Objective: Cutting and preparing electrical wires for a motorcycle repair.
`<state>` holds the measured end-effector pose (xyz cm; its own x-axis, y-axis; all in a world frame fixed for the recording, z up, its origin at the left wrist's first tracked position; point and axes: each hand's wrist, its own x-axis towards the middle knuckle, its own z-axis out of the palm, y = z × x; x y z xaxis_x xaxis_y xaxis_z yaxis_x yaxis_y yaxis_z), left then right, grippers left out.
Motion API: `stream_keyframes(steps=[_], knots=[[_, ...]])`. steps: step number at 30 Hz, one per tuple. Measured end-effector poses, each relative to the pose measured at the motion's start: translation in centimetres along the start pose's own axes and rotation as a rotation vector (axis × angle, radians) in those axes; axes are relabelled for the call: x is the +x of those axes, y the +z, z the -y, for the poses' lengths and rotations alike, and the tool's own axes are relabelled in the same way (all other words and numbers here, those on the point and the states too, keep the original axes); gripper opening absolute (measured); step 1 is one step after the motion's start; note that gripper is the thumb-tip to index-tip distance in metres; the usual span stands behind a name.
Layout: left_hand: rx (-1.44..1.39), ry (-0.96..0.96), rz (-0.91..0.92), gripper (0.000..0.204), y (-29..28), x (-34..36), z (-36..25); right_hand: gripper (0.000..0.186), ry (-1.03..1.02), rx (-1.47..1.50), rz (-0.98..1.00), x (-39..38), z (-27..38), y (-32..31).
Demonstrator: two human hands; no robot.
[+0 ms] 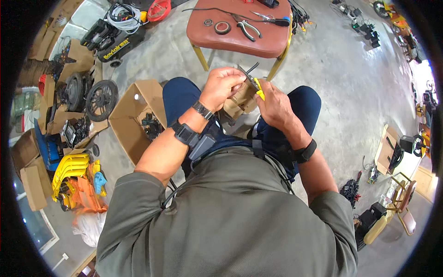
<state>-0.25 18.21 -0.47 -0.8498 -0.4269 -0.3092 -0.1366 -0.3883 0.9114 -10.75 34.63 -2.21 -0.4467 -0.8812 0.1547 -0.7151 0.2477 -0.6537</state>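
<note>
In front of my knees, my right hand (276,104) is closed around yellow-handled scissors (259,88), whose grey blades point up and to the left. My left hand (225,87) is closed in a pinch beside the blades; what lies between its fingertips is too small to make out. A short piece of black cable (253,68) sticks up by the blade, between both hands. Beyond them is a reddish-brown padded chair seat (203,34). On it lie pliers (248,28), a roll of black tape (222,28), a small ring (208,22) and a long black cord (217,9).
An open cardboard box (122,113) with black parts stands left of my knees, and another carton (234,110) sits between my legs. Wheels (101,100), an air compressor (117,46) and yellow plastic parts (70,169) crowd the left. Cable bundles (350,189) lie on the right floor.
</note>
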Motion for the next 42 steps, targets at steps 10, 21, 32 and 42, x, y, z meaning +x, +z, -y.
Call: stream_keyframes(steps=[10, 21, 32, 42], knots=[[-0.262, -0.118, 0.219, 0.012, -1.2, 0.1, -2.6, 0.045, -0.149, -0.122, -0.045, 3.0, 0.0, -2.0], [0.181, 0.155, -0.093, 0.012, -0.6, 1.2, 0.8, 0.037, 0.167, -0.009, 0.133, 1.4, 0.6, -0.9], [-0.319, -0.108, 0.224, 0.009, -0.6, -2.8, -0.4, 0.042, -0.165, -0.034, -0.116, 1.6, -0.7, 0.6], [0.326, 0.255, -0.177, 0.012, -0.9, -0.3, 0.8, 0.033, 0.129, -0.124, 0.126, 1.2, 2.6, -1.5]])
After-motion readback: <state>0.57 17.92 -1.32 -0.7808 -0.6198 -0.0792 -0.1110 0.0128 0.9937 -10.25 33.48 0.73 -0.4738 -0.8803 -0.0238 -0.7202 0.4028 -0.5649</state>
